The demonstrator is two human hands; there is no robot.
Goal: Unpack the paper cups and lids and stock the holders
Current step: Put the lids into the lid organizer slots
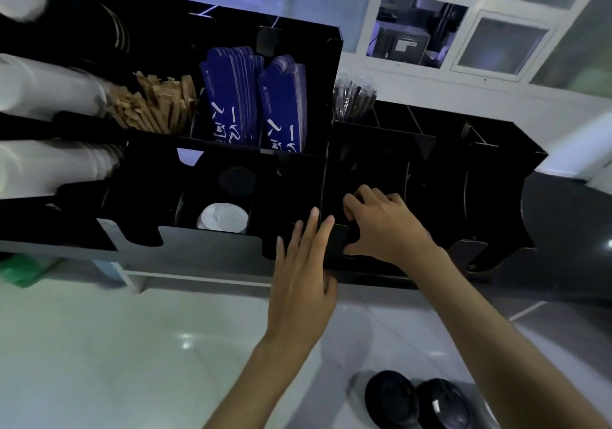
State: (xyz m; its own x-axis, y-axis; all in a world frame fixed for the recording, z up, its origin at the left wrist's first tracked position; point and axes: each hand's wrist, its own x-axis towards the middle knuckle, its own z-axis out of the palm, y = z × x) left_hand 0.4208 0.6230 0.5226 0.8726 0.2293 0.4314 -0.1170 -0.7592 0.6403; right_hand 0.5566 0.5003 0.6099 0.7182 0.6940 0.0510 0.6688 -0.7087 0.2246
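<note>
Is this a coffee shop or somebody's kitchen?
Probably a coffee shop's serving counter. A black organizer holds blue cup sleeves, brown packets, a white lid and stacked white cups, more supplies than a home would likely keep.

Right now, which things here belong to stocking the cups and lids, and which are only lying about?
For the job:
black holder
white lid in its compartment
white cups at left
black lids below
left hand
right hand

Lying about:
blue sleeves
brown packets
wrapped straws
</note>
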